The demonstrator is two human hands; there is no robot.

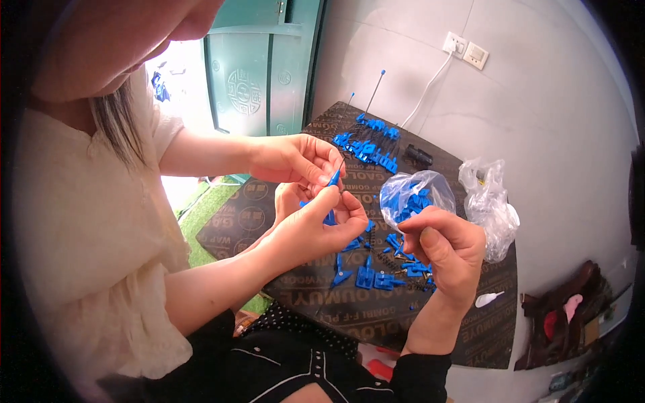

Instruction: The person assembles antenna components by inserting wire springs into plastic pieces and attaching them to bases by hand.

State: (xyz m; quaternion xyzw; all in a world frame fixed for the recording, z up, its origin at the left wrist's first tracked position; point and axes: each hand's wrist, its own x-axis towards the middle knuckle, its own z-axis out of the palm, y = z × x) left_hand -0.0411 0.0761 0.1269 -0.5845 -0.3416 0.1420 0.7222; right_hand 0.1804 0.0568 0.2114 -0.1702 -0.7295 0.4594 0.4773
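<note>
My right hand [449, 255] is raised over the right part of the table, its fingers curled and the thumb pressed in. Whatever it may pinch does not show. My left hand [287, 199] is mostly hidden behind a co-worker's hands; its curled fingers are around a blue plastic part [329, 218], only bits of which show. The co-worker's upper hand [306, 160] and lower hand [339, 225] meet there, around a pointed blue piece [334, 178] with a thin dark tip. Loose blue plastic parts [366, 277] lie on the table below the hands.
On the dark printed board table [336, 302] stand rows of blue parts [369, 148] on thin rods. A clear bag of blue pieces [413, 195], a crumpled plastic bag [490, 208], a black cylinder [420, 156] and a small white bottle [488, 299] lie rightward. The co-worker leans in from the left.
</note>
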